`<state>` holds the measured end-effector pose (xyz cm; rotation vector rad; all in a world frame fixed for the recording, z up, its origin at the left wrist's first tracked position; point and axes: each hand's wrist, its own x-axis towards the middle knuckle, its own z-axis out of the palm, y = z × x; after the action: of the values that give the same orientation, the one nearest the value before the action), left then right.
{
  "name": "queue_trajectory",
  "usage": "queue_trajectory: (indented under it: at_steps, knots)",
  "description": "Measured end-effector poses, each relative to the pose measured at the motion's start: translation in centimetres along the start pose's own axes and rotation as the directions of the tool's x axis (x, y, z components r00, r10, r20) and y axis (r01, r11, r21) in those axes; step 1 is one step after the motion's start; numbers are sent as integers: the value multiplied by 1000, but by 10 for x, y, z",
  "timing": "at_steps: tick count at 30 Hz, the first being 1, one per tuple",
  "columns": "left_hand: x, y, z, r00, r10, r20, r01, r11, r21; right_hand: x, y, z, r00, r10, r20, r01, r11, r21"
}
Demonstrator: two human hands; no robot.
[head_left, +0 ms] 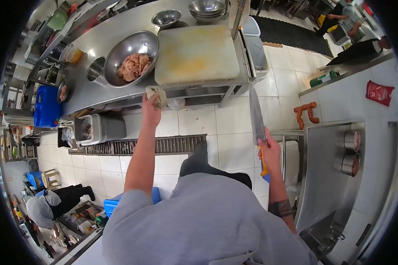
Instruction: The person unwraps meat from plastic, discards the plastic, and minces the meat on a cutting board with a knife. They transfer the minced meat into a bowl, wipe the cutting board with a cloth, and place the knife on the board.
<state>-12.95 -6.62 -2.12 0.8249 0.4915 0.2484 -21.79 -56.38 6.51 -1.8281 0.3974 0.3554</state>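
My left hand [151,110] is closed on a crumpled, pale cloth [160,97] at the front edge of the steel table [115,98]. My right hand [270,152] grips a large knife [255,112] with a yellow handle, its blade pointing up and away from me, right of the table. On the table lies a white cutting board [195,54] with yellowish stains. Beside it, a wide steel bowl [149,43] holds raw, pinkish meat [132,67].
A steel pot [95,70] and smaller bowls [166,18] stand on the table. A grey bin [113,126] sits below its left end, a blue jug [47,106] farther left. To my right is a steel sink [327,176]. Other people [44,207] work at lower left and upper right.
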Motion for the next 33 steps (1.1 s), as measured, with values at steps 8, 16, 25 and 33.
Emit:
queue_trajectory:
  at_steps: [8, 16, 25, 33]
  knots:
    - [77, -52, 93, 751, 414, 515, -491, -172, 854, 77, -40, -39, 999, -33, 10, 33, 999, -32]
    - [29, -185, 306, 792, 189, 581, -606, 361, 709, 178, -63, -127, 999, -5, -46, 6, 999, 33]
    - [199, -186, 380, 672, 102, 733, -684, -292, 668, 243, -50, -221, 999, -8, -49, 12, 997, 74]
    - [30, -178, 317, 474, -335, 814, -865, -347, 361, 258, -9, -212, 985, 145, 93, -156, 979, 128]
